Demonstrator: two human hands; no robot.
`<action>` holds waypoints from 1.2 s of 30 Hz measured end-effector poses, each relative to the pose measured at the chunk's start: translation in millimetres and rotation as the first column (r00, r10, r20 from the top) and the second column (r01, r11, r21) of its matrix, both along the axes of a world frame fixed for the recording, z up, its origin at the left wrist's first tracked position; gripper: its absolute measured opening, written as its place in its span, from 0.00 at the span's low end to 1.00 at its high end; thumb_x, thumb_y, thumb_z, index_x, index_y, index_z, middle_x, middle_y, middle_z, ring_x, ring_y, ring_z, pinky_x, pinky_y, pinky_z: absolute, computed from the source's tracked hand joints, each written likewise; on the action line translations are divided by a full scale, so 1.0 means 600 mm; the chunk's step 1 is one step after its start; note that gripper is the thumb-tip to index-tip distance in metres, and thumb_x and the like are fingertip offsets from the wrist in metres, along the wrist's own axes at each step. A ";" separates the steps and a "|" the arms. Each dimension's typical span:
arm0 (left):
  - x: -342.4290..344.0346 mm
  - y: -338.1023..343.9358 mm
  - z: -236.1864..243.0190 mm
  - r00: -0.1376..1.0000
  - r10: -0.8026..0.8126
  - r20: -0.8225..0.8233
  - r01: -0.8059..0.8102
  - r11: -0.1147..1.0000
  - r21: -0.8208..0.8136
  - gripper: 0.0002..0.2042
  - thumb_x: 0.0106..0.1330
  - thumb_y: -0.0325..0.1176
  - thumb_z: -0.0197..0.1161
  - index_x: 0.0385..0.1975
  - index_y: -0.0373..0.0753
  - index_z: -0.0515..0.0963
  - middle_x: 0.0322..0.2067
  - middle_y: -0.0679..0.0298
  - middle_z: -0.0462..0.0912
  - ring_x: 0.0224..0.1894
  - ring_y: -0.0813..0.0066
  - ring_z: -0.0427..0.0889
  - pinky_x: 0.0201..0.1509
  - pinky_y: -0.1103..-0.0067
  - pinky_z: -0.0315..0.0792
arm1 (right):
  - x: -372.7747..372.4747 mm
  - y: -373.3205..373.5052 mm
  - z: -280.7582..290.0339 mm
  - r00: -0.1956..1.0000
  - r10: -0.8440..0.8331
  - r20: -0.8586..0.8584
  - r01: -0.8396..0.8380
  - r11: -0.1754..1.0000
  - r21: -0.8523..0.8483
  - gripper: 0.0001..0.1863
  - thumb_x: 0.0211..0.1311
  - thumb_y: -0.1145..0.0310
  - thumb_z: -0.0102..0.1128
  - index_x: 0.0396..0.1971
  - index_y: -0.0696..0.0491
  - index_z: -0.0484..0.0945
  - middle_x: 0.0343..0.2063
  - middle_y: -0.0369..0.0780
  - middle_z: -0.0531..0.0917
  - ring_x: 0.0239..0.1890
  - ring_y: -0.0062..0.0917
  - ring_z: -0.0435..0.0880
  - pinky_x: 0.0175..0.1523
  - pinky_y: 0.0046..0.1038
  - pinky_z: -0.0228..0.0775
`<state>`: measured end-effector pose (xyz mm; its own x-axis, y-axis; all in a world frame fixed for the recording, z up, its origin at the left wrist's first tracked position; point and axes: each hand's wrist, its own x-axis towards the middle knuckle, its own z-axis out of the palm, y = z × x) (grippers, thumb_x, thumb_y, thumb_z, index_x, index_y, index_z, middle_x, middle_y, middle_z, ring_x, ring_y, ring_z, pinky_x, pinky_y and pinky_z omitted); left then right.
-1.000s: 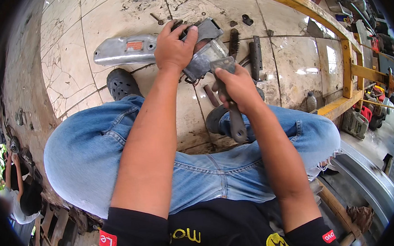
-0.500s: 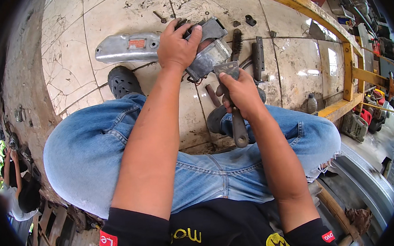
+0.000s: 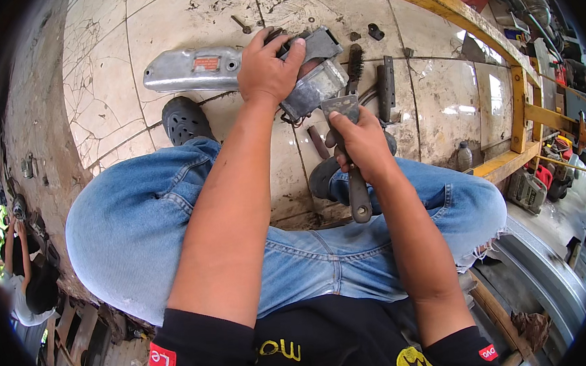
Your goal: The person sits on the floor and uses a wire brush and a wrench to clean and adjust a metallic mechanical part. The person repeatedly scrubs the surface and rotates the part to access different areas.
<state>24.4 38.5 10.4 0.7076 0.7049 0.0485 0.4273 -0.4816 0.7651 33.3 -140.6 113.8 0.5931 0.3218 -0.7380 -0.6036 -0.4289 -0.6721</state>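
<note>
My left hand (image 3: pixel 269 67) grips a grey metal motor-like part (image 3: pixel 314 86) with a boxy housing, fingers wrapped over its top. Some wires hang from the part's lower edge. In my right hand (image 3: pixel 363 142) is a scraper (image 3: pixel 359 196), its handle pointing back toward me. The scraper's flat, dirty blade lies close to the part's lower right side; whether they touch I cannot tell. Just beyond the blade a black-bristled brush (image 3: pixel 355 65) rests on the tiles. Left of the part lies a long silver metal cover (image 3: pixel 185 72) with an orange label.
A bolt (image 3: pixel 241 25) and a small black piece (image 3: pixel 376 31) lie on the dirty tiled floor. To the right are a dark metal bar (image 3: pixel 386 87), a small bottle (image 3: pixel 464 157) and a yellow metal frame (image 3: pixel 516 109). Another person (image 3: pixel 27 273) is at far left.
The view has shifted very slightly. My right hand and the scraper are a little lower relative to the metal part; my left hand keeps its hold.
</note>
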 end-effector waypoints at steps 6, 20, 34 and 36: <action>-0.003 0.000 0.001 1.000 0.000 -0.006 0.000 1.000 0.005 0.23 0.63 0.60 0.60 0.45 0.50 0.86 0.60 0.55 0.76 0.61 0.54 0.75 0.63 0.68 0.70 | 0.002 0.002 0.001 1.000 0.014 -0.013 -0.014 1.000 -0.011 0.10 0.69 0.66 0.54 0.38 0.57 0.69 0.20 0.40 0.79 0.09 0.21 0.71 0.11 0.26 0.61; -0.002 0.003 -0.004 1.000 0.005 0.025 -0.004 0.999 -0.033 0.23 0.61 0.61 0.60 0.44 0.51 0.87 0.60 0.59 0.76 0.61 0.56 0.74 0.61 0.66 0.71 | 0.007 0.002 -0.001 0.999 -0.038 -0.034 0.038 0.999 -0.005 0.09 0.69 0.66 0.54 0.38 0.56 0.70 0.20 0.40 0.79 0.09 0.21 0.71 0.11 0.26 0.61; -0.005 -0.001 0.003 1.000 -0.006 0.004 0.006 0.999 -0.031 0.22 0.64 0.58 0.61 0.45 0.47 0.86 0.61 0.55 0.75 0.61 0.55 0.75 0.63 0.69 0.69 | -0.005 0.002 -0.014 1.000 -0.021 -0.020 0.021 0.999 0.026 0.09 0.69 0.65 0.54 0.38 0.56 0.69 0.19 0.40 0.78 0.09 0.21 0.71 0.11 0.27 0.62; -0.004 0.000 -0.003 1.000 0.000 0.013 0.000 1.000 -0.022 0.23 0.63 0.59 0.61 0.45 0.48 0.86 0.60 0.56 0.76 0.61 0.55 0.74 0.63 0.68 0.70 | -0.010 0.005 -0.009 0.999 -0.037 -0.039 0.037 0.999 0.005 0.09 0.69 0.65 0.54 0.38 0.56 0.69 0.20 0.40 0.78 0.09 0.21 0.71 0.11 0.27 0.62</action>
<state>22.0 38.7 8.8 0.7068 0.7061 0.0421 0.4174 -0.4644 0.7811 27.3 -137.7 108.7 0.5755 0.3045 -0.7590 -0.6448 -0.4020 -0.6501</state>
